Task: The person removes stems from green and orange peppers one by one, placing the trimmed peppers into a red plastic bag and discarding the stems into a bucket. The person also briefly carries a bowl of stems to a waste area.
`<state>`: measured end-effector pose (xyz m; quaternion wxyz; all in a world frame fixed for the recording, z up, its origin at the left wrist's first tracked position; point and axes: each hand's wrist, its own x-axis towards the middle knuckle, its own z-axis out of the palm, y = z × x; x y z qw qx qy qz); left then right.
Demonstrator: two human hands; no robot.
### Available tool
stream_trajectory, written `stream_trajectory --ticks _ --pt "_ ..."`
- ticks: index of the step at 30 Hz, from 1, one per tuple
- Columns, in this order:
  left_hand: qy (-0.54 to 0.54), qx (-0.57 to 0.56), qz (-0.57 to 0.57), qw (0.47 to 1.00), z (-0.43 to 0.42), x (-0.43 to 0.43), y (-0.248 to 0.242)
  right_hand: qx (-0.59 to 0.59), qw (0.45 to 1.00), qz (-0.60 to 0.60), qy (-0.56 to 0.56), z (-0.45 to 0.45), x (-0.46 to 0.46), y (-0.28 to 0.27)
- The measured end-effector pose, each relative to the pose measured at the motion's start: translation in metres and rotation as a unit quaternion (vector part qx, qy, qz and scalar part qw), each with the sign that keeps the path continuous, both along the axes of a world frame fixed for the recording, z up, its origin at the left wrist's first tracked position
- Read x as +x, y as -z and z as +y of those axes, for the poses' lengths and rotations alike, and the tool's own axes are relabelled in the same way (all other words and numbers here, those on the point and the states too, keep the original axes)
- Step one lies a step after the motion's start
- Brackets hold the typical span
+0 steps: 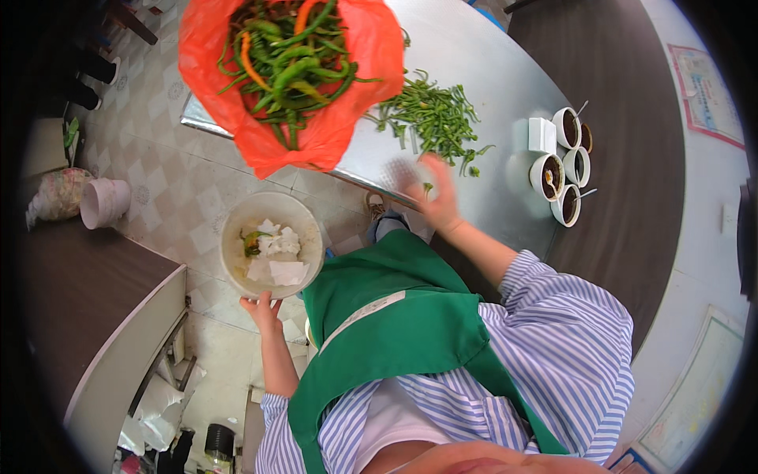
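Observation:
My left hand [263,309] grips the rim of a pale plastic bin [230,252], which is held off the table's edge and contains crumpled white paper [279,242] and some green pepper scraps. Blurred by motion, my right hand [437,192] is over the metal tabletop's near edge, with a small green piece at its palm or fingers; whether it is gripped cannot be told. Just beyond that hand lies a pile of green pepper stems [435,115]. A red plastic bag [331,139] full of long green and orange chili peppers [290,71] stands at the upper left of the table.
White cups of dark condiments with spoons [546,178] and a white box [542,135] are at the right of the metal table [503,89]. A dark counter [106,284] stands at left, near a pink bucket [105,203]. Another person's feet [103,86] are at upper left.

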<state>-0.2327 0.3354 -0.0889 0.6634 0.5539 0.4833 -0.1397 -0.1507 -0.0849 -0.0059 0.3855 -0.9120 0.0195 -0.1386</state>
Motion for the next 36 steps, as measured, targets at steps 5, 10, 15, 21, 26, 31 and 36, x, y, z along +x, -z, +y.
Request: stream_trajectory --ticks 5,10,15,21,26,31,36 --pt "0.034 0.015 0.056 0.998 -0.079 -0.008 -0.002 -0.128 0.972 -0.006 0.195 -0.144 -0.021 0.064" --pt "0.147 0.019 0.085 0.985 -0.141 0.0 -0.008 -0.137 0.986 -0.022 0.093 -0.122 0.043 0.057" --pt "0.185 -0.016 0.09 0.978 -0.18 0.006 -0.011 -0.103 0.988 -0.107 0.047 -0.089 0.034 0.053" --pt "0.166 -0.077 0.083 0.98 -0.193 0.023 -0.016 -0.03 0.998 -0.05 -0.022 -0.016 -0.014 0.046" --pt "0.156 -0.085 0.086 0.98 -0.18 0.02 -0.016 0.016 0.99 -0.042 -0.131 0.0 -0.036 0.028" --pt "0.137 -0.081 0.094 0.983 -0.173 0.016 -0.021 -0.094 0.981 -0.109 0.131 -0.132 0.069 0.052" --pt "0.113 -0.066 0.096 0.987 -0.175 0.019 -0.03 -0.159 0.986 -0.038 0.025 -0.131 0.15 0.06"
